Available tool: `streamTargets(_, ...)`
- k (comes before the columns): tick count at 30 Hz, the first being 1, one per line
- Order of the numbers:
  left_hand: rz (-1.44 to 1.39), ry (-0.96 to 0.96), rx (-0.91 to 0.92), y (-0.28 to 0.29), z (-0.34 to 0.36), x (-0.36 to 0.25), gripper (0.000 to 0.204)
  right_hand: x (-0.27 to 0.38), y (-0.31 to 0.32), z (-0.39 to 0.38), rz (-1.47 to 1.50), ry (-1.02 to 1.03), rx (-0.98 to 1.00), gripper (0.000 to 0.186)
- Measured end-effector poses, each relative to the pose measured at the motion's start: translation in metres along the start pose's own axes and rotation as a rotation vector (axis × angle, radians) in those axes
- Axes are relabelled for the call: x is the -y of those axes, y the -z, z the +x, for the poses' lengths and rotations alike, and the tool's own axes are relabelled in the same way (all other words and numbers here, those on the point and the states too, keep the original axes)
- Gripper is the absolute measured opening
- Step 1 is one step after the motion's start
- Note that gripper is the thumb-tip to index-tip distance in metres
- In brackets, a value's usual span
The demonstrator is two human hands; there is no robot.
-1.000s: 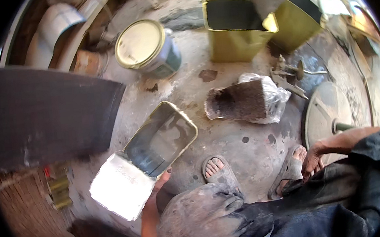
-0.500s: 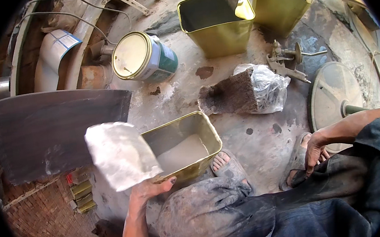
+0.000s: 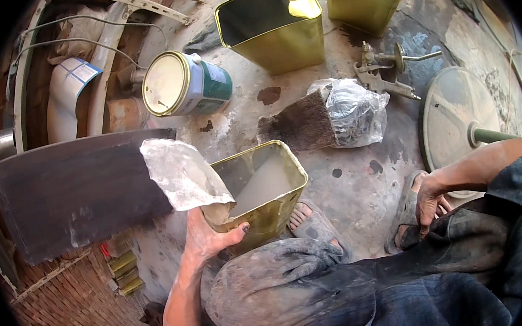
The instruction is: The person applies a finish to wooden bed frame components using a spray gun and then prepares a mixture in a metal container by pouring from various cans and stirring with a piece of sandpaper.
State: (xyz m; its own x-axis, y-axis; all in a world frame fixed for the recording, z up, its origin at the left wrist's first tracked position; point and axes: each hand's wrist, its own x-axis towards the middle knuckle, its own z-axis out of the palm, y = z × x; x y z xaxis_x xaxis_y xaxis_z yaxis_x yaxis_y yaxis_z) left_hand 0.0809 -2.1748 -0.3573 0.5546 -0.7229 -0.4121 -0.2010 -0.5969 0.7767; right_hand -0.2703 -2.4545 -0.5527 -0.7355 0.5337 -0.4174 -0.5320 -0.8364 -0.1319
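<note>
Left grip [image 3: 209,239] clasping a gold rectangular tin [image 3: 271,217] at its near-left edge, beneath the folded-back lid [image 3: 180,173] (pale and ragged-edged); the tin is just beyond the left knee [image 3: 254,294]. Right grip [image 3: 431,203], released, fingers loosely curled, hangs at the right leg [image 3: 466,235].

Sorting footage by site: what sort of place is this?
Probably a paint or finishing workshop: a spray gun lies on the stained floor, with a lidded bucket, and the left hand holds an open tin.
</note>
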Motion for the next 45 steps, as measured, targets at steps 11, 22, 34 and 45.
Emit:
streamTargets(11,0.034,0.008,0.008,-0.007,0.01,-0.025,0.103,-0.003,0.008,0.006,-0.027,0.051,0.052,0.057)
streamTargets(22,0.151,0.014,0.007,0.0,0.012,-0.017,0.107,-0.002,0.01,0.007,-0.057,0.068,0.051,0.055)
streamTargets(34,0.164,0.043,0.029,-0.001,0.013,-0.027,0.109,-0.012,0.01,0.008,-0.117,0.094,-0.021,0.054)
streamTargets(45,0.194,0.062,0.025,0.001,0.013,-0.024,0.113,-0.015,0.0,0.018,-0.123,0.099,-0.036,0.053)
